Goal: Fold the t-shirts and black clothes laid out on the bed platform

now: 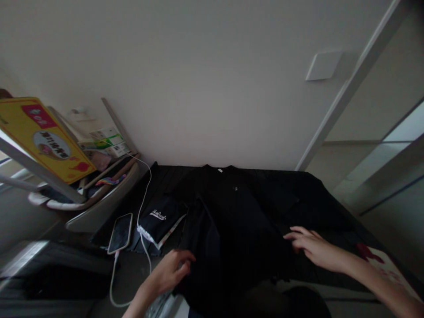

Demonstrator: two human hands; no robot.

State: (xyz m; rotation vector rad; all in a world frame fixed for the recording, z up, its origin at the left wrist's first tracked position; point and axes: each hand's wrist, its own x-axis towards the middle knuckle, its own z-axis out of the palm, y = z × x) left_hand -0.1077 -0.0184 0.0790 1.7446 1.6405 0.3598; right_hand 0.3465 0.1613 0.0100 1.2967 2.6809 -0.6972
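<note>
A black garment [238, 221] lies spread on a dark surface against the wall, its collar toward the wall. My left hand [172, 269] is closed on the garment's lower left edge, fingers curled round the fabric. On the garment's right side my right hand [313, 247] rests flat, its fingers stretched out and pointing left. The cloth between the two hands is bunched into a fold.
A phone [120, 232] on a white cable [144, 198] lies to the left, beside a dark pouch with white lettering [159, 218]. A yellow box [43, 137] and a chair with clutter [99, 194] stand farther left. A door frame [347, 88] rises at right.
</note>
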